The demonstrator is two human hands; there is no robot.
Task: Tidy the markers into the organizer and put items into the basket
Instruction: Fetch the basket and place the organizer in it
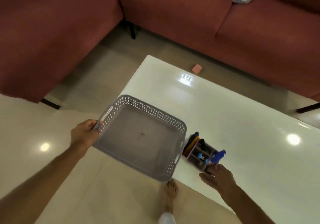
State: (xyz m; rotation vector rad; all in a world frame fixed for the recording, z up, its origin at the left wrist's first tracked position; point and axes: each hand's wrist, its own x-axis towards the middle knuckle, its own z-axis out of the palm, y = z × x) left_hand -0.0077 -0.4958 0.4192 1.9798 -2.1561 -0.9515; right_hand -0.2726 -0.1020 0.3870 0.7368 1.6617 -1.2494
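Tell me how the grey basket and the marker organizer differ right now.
The grey basket is held tilted in the air by the left hand; the marker organizer rests on the white table. The basket is empty, one open space; the organizer has compartments holding markers. The basket is far larger. The right hand is at the organizer.

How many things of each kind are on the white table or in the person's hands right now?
Basket: 1, empty, held by the left hand
Organizer: 1, on the table, with markers inside too blurred to count
Blue bottle: 1, at the right hand
Pink block: 1, at the table's far edge
Total: 4
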